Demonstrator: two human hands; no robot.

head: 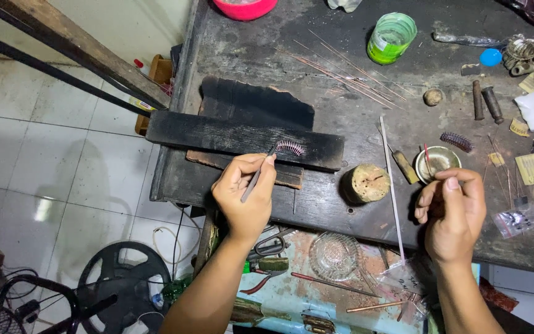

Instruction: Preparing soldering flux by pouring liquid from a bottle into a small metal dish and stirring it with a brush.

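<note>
Across frame centre, scorched dark workbench (248,43) over white floor tiles (50,179); left hand (245,192) grips tweezers (256,176) at coiled wire (290,147) on charred plank (217,133), right hand (452,210) pinches thin red stick (427,156) over metal bowl (438,162).

Charred black board (242,135), green cup (390,37), pink bowl (245,7), coppery ridged coil (290,147)

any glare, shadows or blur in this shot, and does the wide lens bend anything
Head view: glare patches lie on the white floor tiles; the dark workbench is evenly lit, with soft shadows beside the cork and under the right hand; the left hand and its tweezers are sharp; no evident motion blur; the bench edges splay outward near the frame's borders.
</note>
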